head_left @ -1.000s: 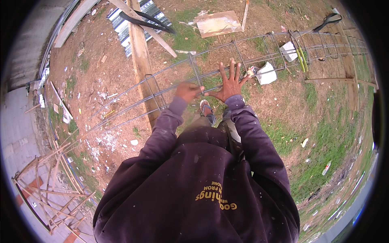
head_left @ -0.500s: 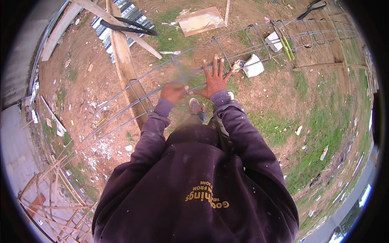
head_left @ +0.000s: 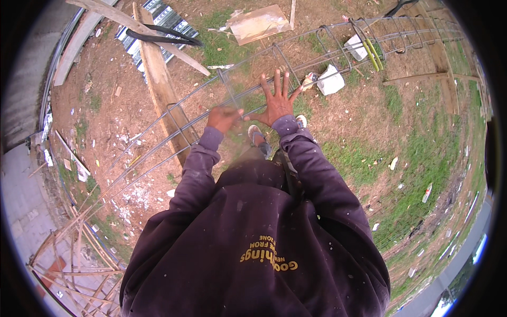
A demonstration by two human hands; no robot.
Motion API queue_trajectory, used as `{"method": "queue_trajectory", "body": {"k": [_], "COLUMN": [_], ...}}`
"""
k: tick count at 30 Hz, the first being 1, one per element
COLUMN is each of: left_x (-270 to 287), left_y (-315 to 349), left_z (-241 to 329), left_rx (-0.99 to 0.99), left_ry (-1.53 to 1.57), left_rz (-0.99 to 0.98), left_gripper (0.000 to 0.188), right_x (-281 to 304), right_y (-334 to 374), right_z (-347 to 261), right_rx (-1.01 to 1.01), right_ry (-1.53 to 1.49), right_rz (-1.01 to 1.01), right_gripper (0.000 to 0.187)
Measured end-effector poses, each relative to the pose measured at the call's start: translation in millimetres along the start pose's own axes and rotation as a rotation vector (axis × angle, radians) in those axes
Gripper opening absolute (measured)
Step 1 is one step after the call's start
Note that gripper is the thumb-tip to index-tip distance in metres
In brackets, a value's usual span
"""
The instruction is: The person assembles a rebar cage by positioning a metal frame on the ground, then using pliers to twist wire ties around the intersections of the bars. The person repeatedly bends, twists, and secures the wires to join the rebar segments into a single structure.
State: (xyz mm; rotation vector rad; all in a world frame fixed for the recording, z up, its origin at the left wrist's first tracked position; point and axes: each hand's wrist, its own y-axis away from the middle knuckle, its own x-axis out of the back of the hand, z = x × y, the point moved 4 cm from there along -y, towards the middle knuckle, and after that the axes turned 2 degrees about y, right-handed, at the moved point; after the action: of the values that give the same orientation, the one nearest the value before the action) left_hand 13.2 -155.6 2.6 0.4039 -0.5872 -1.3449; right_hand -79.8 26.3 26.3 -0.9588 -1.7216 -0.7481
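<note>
A long rebar cage [head_left: 285, 63] of thin steel bars with square stirrups stretches from the lower left to the upper right in front of me. My left hand [head_left: 224, 119] is closed at the lower end of one stirrup [head_left: 228, 87], its fingers curled and its thumb side toward my right hand. Beside it my right hand [head_left: 277, 100] lies spread over the lower long bars, palm down, fingers pointing away from me and gripping nothing. The two hands almost meet at the thumbs. Part of the bars is hidden under them.
A wooden plank [head_left: 158, 79] passes beneath the cage on the left, near a corrugated sheet [head_left: 177, 24] and a black strap [head_left: 163, 36]. Yellow-green handles [head_left: 373, 54] rest across the bars at right, by a white bag [head_left: 331, 80]. Sticks [head_left: 74, 248] are heaped lower left.
My left hand has stayed closed at the stirrup, which was blurred and now shows more sharply. My right hand keeps its spread position. The view has shifted slightly.
</note>
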Motion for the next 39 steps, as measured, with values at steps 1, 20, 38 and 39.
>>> {"method": "queue_trajectory", "body": {"k": [1, 20, 38, 39], "left_x": [-0.4, -1.4, -2.1, -1.4], "left_y": [0.1, 3.6, 0.0, -1.4], "left_z": [0.3, 5.5, -2.0, -2.9], "left_rx": [-0.002, -0.141, -0.135, -0.147], "left_ry": [-0.002, -0.087, -0.117, -0.116], "left_rz": [-0.016, 0.039, 0.031, 0.028], "left_gripper": [0.044, 0.033, 0.037, 0.037], "right_x": [0.1, -37.9, -5.6, -5.1], "right_y": [0.6, 73.6, 27.6, 20.5], "right_z": [-0.3, -33.5, -33.4, -32.0], "right_rx": [-0.007, -0.232, 0.336, 0.387], "right_ry": [-0.011, -0.693, -0.314, -0.159], "right_rz": [-0.005, -0.278, -0.316, -0.335], "right_gripper": [0.141, 0.039, 0.015, 0.016]}}
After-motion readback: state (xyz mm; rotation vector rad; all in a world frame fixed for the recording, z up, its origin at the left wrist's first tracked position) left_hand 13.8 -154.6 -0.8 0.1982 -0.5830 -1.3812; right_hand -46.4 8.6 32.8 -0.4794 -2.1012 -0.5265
